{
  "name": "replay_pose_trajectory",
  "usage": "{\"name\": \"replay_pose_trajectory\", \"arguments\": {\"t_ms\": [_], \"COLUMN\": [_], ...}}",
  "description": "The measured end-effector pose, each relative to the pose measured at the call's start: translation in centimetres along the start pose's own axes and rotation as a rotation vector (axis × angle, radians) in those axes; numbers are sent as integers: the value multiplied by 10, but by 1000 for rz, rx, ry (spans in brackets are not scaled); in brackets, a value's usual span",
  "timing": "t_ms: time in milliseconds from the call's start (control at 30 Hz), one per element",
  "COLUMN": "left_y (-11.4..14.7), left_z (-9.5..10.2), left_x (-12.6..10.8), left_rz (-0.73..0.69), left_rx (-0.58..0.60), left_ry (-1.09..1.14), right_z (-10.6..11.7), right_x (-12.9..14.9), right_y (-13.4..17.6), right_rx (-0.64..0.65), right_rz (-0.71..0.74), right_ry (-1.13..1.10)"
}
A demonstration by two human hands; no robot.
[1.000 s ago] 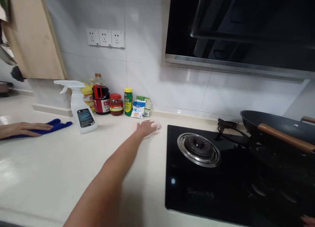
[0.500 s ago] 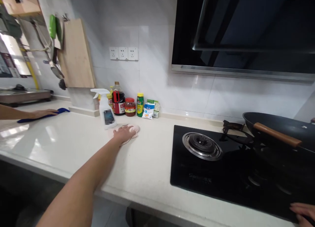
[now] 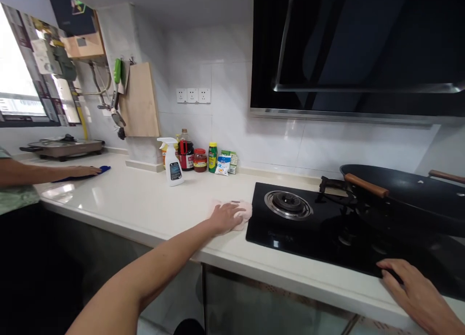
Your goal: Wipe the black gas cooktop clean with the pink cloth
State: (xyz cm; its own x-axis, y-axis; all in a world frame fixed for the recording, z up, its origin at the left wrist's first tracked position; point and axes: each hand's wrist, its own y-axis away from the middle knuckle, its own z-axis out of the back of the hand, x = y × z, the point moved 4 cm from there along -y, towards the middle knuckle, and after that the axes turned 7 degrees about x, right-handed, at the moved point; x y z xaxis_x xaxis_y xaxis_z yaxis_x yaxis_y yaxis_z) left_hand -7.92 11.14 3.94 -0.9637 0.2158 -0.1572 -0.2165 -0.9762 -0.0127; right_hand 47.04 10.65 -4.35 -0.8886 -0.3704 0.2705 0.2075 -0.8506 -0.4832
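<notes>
Head cam looks down a long white surface (image 3: pixel 145 204) with a black glass cooktop (image 3: pixel 327 238) set into its right end. Left hand (image 3: pixel 225 217) lies flat on a pale pink cloth (image 3: pixel 244 213), fingers (image 3: pixel 238 210) spread and pressing it down rather than pinching it. That cloth sits near the front edge of the surface, right up against the left edge of the cooktop. Right hand (image 3: pixel 417 289) rests at the front edge, over the cooktop's front right corner, fingers loosely apart and holding nothing.

About the cloth: it looks thin, soft and floppy, basically weightless, so I'd guess it bunches up if you shove it from one corner. A flat palm over the middle seems the way to go, or gather it in the fist to lift it. Probably slides easily on that glossy top too.

Also around: a dark wok (image 3: pixel 407 194) with a wooden handle on the far right burner, a white spray bottle (image 3: pixel 173 163) and some sauce jars (image 3: pixel 199 159) by the back wall. Another person's hand (image 3: pixel 84 170) rests on a blue cloth (image 3: pixel 103 168) at the far left end.
</notes>
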Motion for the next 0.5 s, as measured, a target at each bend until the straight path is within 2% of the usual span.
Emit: {"name": "replay_pose_trajectory", "arguments": {"t_ms": [133, 267, 367, 500], "left_y": [55, 104, 125, 142], "left_z": [-2, 3, 13, 27], "left_x": [-10, 8, 48, 126], "left_rz": [-89, -113, 49, 393], "left_rx": [11, -47, -90, -134], "left_ry": [-17, -44, -49, -78], "right_z": [-2, -2, 2, 7], "right_x": [-3, -1, 6, 17], "right_y": [2, 1, 2, 4], "right_rx": [22, 28, 45, 65], "right_rz": [-9, 1, -3, -31], "right_ry": [3, 1, 12, 35]}}
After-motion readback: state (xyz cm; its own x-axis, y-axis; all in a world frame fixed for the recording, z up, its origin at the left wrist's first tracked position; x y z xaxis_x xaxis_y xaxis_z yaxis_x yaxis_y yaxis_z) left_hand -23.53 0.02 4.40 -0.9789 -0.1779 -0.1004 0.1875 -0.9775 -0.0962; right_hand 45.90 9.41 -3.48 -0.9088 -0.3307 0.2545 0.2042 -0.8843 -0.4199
